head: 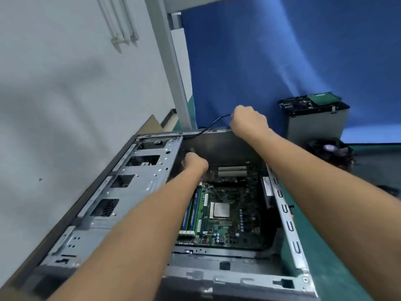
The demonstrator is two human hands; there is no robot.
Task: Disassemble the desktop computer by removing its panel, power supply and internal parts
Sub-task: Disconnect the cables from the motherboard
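Observation:
The open desktop case [288,227] lies on its side with the green motherboard [227,213] and its bare CPU [219,210] exposed. My right hand [249,121] is raised above the far end of the case, fingers curled round a thin black cable [213,123] that arcs down to the case's top edge. My left hand [193,164] is inside the case beside the metal drive cage [134,181], fingers curled on a small dark part or cable end; what it holds is mostly hidden.
A removed power supply [316,120] stands on end at the back right against the blue backdrop. A black cooler fan [329,151] lies below it on the green mat [325,246]. A grey upright post [171,61] rises just behind the case.

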